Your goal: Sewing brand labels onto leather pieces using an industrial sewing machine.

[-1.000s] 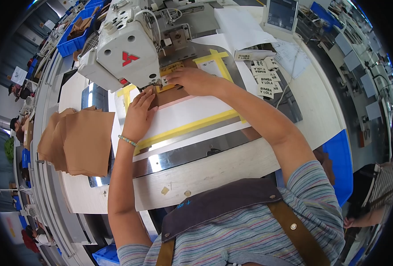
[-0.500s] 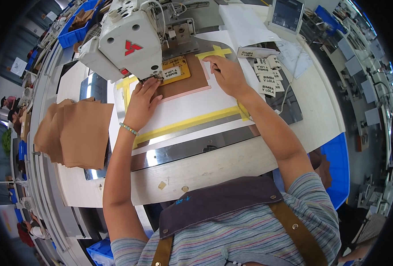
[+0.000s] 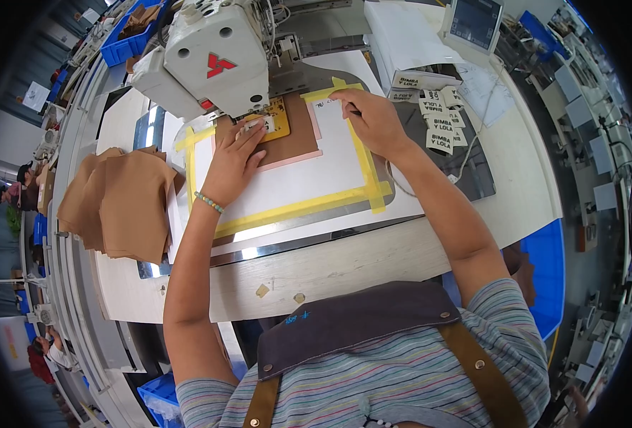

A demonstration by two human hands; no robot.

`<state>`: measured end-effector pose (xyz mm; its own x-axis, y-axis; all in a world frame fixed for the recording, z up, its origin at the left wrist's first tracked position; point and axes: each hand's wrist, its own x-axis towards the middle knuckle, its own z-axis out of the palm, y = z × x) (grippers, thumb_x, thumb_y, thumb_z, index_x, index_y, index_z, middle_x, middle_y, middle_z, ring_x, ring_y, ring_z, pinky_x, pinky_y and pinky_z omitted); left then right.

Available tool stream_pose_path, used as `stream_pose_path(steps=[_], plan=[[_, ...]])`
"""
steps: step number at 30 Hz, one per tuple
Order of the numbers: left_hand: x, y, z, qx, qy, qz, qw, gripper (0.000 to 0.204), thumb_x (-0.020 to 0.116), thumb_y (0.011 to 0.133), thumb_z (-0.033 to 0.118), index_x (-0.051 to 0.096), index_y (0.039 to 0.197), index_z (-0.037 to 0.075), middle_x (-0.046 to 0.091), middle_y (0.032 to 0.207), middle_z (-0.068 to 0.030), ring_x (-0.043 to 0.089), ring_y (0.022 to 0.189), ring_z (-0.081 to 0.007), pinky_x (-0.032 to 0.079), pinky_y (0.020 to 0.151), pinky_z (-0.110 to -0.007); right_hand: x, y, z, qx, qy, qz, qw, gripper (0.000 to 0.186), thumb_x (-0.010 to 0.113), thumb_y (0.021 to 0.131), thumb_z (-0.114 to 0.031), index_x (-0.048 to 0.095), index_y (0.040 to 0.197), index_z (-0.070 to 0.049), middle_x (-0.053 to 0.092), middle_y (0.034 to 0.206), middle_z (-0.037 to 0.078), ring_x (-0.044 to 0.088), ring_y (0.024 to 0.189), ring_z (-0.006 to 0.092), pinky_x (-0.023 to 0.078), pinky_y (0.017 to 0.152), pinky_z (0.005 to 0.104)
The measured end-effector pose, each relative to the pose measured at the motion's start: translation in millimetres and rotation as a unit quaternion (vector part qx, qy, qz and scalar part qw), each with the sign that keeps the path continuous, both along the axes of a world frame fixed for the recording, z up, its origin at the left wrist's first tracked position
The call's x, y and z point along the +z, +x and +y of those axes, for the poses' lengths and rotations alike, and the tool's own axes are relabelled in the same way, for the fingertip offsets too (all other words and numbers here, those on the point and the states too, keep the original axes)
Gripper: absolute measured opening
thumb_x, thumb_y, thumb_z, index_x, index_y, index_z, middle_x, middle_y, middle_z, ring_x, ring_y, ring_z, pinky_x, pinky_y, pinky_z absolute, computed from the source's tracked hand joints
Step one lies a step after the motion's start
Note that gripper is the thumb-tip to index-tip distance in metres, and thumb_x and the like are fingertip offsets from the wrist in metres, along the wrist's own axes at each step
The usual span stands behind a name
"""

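Observation:
My left hand (image 3: 236, 162), with a beaded bracelet at the wrist, lies with fingers stretched over a white label on the yellow plate (image 3: 280, 122) beneath the white sewing machine head (image 3: 209, 60). That plate sits on brown material (image 3: 291, 145) inside pink strips, on a white sheet (image 3: 273, 200) bordered with yellow tape. My right hand (image 3: 373, 121) is curled closed at the upper right corner of the tape border; whatever its fingers may hold is hidden.
Brown pieces (image 3: 127, 207) are stacked at the left. At the right are printed labels (image 3: 440, 132), a white box (image 3: 401, 39), a cord and a screen (image 3: 473, 21). Blue bins (image 3: 547, 285) stand beside and beyond the table. Other people (image 3: 48, 349) appear at far left.
My right hand has left the yellow plate, moved rightward to the tape border and curled, uncovering the plate and brown material. My left hand remains near the machine foot, fingers slightly shifted.

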<state>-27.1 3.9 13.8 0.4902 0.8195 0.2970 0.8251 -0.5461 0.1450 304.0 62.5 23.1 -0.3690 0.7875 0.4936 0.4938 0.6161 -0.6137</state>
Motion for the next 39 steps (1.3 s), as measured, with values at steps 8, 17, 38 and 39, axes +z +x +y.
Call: stream_pose_path(steps=[8, 17, 38, 39], plan=[[12.9, -2.5, 6.8, -0.027, -0.038, 0.004, 0.999, 0.044, 0.065, 0.101, 0.016, 0.062, 0.143, 0.003, 0.057, 0.155, -0.0105, 0.042, 0.149, -0.0379, 0.032, 0.126, -0.048, 0.1, -1.7, -1.6, 0.002, 0.001, -0.013, 1.0, 0.033, 0.061, 0.091, -0.005, 0.072, 0.121, -0.008, 0.074, 0.097, 0.012, 0.071, 0.087, 0.0328, 0.056, 0.079, 0.0411], [15.9, -7.7, 14.0, -0.043, -0.052, 0.001, 0.998, 0.041, 0.064, 0.101, 0.015, 0.065, 0.14, 0.002, 0.06, 0.151, -0.0121, 0.046, 0.146, -0.0378, 0.037, 0.123, -0.046, 2.6, -4.0, -1.9, -0.002, -0.015, -0.017, 1.0, 0.033, 0.061, 0.09, -0.004, 0.073, 0.12, -0.007, 0.074, 0.097, 0.012, 0.07, 0.086, 0.0335, 0.056, 0.079, 0.0413], [14.3, -0.6, 35.6, 0.012, -0.071, -0.052, 0.996, 0.034, 0.062, 0.103, 0.016, 0.07, 0.134, 0.003, 0.068, 0.139, -0.0165, 0.055, 0.132, -0.0406, 0.038, 0.117, -0.045, -2.0, -0.1, -3.9, -0.014, 0.038, -0.011, 0.999, 0.029, 0.067, 0.092, -0.005, 0.072, 0.12, -0.008, 0.075, 0.105, 0.013, 0.073, 0.091, 0.0331, 0.058, 0.083, 0.0416], [7.8, -4.3, 38.3, 0.016, -0.06, -0.09, 0.994, 0.032, 0.062, 0.103, 0.016, 0.073, 0.131, 0.003, 0.07, 0.136, -0.0142, 0.054, 0.13, -0.0408, 0.038, 0.116, -0.045, -3.3, -1.6, -2.7, -0.011, 0.038, -0.014, 0.999, 0.028, 0.066, 0.092, -0.005, 0.072, 0.12, -0.008, 0.075, 0.106, 0.013, 0.073, 0.091, 0.0332, 0.058, 0.082, 0.0417]])
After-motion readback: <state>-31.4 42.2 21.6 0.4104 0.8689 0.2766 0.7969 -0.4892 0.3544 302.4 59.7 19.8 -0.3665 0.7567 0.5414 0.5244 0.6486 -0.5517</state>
